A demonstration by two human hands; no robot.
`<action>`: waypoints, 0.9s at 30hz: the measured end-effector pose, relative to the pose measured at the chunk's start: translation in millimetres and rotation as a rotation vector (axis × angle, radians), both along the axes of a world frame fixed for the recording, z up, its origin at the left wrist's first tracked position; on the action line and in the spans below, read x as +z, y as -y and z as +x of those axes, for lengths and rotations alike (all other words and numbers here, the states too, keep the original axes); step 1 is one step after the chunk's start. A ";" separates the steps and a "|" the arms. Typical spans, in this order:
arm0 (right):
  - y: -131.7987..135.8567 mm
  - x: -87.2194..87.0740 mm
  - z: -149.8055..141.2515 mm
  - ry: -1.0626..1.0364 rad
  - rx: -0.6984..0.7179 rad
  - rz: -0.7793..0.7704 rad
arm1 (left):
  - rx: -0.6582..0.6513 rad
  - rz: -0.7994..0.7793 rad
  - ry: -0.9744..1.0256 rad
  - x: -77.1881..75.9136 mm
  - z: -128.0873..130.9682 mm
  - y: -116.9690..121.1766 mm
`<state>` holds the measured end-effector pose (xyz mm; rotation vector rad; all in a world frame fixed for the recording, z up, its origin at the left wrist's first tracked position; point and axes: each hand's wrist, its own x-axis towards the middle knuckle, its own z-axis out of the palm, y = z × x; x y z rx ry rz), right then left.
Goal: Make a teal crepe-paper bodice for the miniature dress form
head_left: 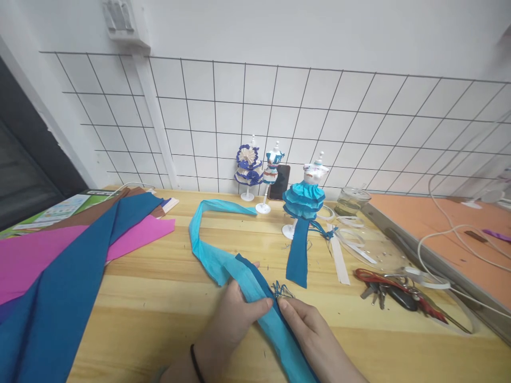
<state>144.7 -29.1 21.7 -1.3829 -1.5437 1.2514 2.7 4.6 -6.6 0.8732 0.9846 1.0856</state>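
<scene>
A long light-blue crepe paper strip (211, 252) curls over the wooden table and runs toward me, with a dark-blue edge strip (255, 270) along its right side. My left hand (239, 311) grips it, thumb on top and fingers beneath. My right hand (301, 319) pinches the dark-blue edge close to my left thumb. Just above those fingertips lies a tangle of thin blue shreds (281, 290). Beyond the hands stands a small dress form (304, 197) in a tiered turquoise paper skirt. A dark-blue paper piece (298, 255) lies in front of it.
Two more decorated dress forms (248, 170) and a phone (279, 182) stand by the gridded wall. Sheets of pink (139, 238) and dark-blue crepe paper (67, 298) spread at left. Keys (381, 295), a glass jar (352, 201), white strips and a cable (423, 239) lie at right.
</scene>
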 end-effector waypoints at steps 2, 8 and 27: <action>-0.6 -2.3 0.5 0.008 -0.004 0.005 | -0.009 0.006 -0.038 1.6 -0.3 0.0; -3.2 -7.3 1.5 0.018 -0.029 -0.014 | -0.062 -0.002 0.086 7.0 -2.0 -0.7; 2.2 -1.0 3.5 -0.005 0.029 -0.044 | -0.019 0.071 0.099 1.5 -9.8 -7.5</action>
